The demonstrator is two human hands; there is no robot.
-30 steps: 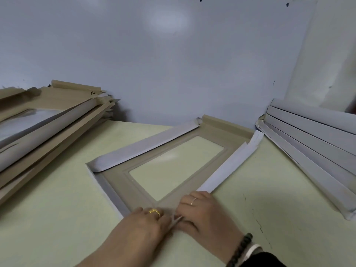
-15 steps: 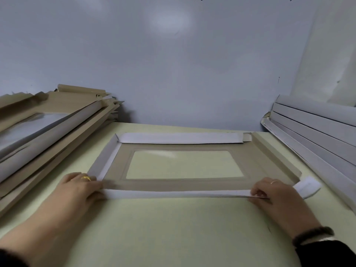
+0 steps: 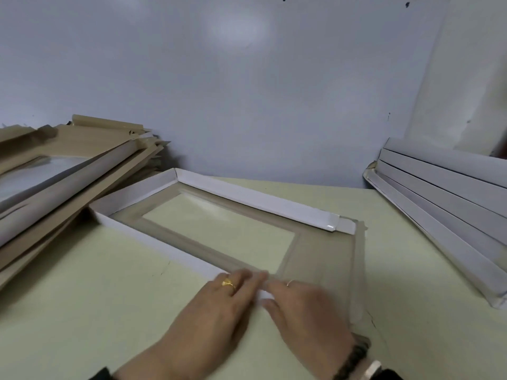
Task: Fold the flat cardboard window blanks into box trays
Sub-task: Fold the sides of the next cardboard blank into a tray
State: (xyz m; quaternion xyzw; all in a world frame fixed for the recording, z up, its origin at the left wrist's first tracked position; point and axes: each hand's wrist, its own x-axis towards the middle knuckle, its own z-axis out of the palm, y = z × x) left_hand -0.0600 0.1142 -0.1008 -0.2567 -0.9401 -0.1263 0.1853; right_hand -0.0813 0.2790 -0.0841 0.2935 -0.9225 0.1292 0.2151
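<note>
My left hand lies low in the view, fingers stretched forward and pressed flat on the near corner of the window blank, a gold ring on one finger. My right hand sits just beside it, fingers also laid flat on the cardboard, thumb touching a small white flap that shows between the two hands; motion blur keeps me from telling whether that flap is pinched or only pressed. A dark bead bracelet circles the right wrist.

The blank rests on the pale green counter, turned at an angle. Its brown frame surrounds a clear window through which I see the counter. Three white side walls stand up: the near-left wall, a short one at the far-left end, and the long far wall, which ends in a grey tab. The right edge flap lies flat. The tray so formed holds nothing.

Further left, a slanted pile of brown window pieces leans on the counter. To the right, a stack of white-sided pieces runs toward the blue-grey wall behind everything.
</note>
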